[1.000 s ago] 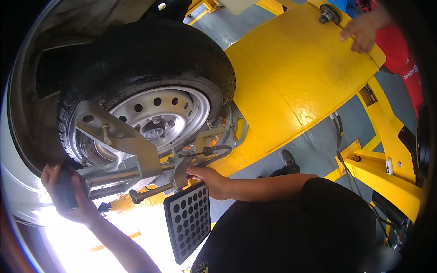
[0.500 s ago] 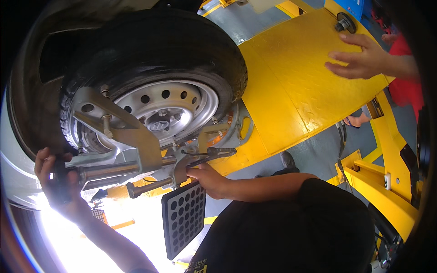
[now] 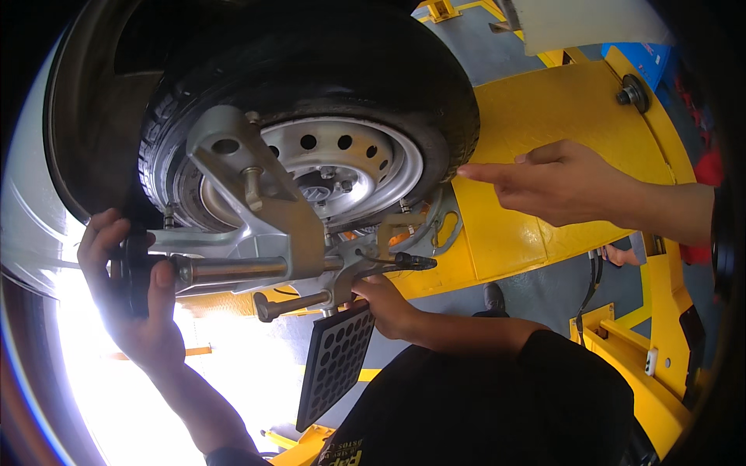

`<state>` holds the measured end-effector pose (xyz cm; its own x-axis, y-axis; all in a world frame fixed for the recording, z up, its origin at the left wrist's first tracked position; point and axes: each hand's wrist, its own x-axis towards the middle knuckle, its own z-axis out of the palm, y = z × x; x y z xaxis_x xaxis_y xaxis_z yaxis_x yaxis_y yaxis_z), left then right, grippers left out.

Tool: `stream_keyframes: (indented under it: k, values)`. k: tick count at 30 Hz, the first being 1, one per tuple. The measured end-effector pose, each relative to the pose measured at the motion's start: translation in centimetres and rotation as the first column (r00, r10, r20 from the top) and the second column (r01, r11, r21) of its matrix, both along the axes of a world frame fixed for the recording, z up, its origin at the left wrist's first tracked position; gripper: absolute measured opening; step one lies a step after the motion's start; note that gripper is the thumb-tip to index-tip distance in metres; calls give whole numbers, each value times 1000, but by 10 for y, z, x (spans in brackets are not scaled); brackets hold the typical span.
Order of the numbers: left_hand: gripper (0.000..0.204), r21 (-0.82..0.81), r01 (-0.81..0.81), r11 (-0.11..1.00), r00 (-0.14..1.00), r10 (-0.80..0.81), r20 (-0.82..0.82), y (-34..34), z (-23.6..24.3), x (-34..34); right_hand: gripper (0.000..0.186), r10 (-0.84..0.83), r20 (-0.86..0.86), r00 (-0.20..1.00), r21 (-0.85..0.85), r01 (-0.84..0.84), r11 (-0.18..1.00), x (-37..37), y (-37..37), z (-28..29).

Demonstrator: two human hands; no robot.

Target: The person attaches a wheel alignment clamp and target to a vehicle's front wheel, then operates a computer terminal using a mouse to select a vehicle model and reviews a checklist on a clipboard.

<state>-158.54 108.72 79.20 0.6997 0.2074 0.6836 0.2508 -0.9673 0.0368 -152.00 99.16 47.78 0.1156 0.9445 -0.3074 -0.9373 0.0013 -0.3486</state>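
A metal wheel clamp lies across a silver steel wheel with a black tyre. My left hand is closed around the black knob at the clamp's left end, fingers behind it and thumb in front. My right hand grips the clamp's centre bracket from below; its fingers are partly hidden. Under the bracket hangs a target board with rows of dark dots. From the right, another person's hand reaches in, with an extended finger near the tyre's right edge.
A yellow lift platform spreads behind and right of the wheel. Yellow lift framework stands at lower right, with a hanging black cable. A light-coloured car body borders the left. Bright glare washes out the lower left.
The other person's hand has come left and lower, from open fingers to a pointing finger beside the tyre. The wheel and clamp appear farther right in view; both my hands keep their holds.
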Motion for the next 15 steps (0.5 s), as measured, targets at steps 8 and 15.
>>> stream_keyframes:
  k: [8,15]
  values:
    - [50,45,-59,997,998,58,20,-16,-5,-3,19,-73,-50,996,-38,71,997,-4,-3,-7]
    - [50,-8,-2,1000,1000,2,13,-8,-4,-4,19,-38,-84,996,-58,33,998,-5,-2,-5]
